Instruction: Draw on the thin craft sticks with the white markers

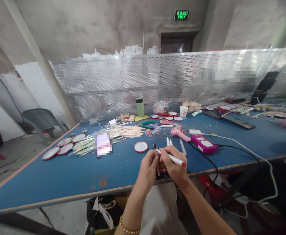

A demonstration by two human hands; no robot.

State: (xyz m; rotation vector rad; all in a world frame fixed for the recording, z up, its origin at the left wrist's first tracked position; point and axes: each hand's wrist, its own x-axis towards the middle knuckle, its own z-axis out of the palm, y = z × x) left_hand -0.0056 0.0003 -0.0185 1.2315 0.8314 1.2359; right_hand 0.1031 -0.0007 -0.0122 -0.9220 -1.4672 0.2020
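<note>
My left hand [148,165], fingers closed, holds a thin wooden craft stick [155,146] upright near the table's front edge. The stick's upper end is dark. My right hand [175,168] grips a white marker pen [177,160] with a red end, its tip against or very close to the stick. Just beyond my hands lies a round white disc with a red rim [141,147]. White pens [168,141] and another capped pen [183,148] lie beside my right hand. My fingers hide the stick's middle.
A pink glue gun [180,134] and a purple box [203,144] with cables lie on the right of the blue table [79,179]. Wooden sticks [131,131], a blurred phone [103,144] and red-rimmed discs [51,152] lie left. A green bottle [140,107] stands behind, before a perforated metal screen [118,75].
</note>
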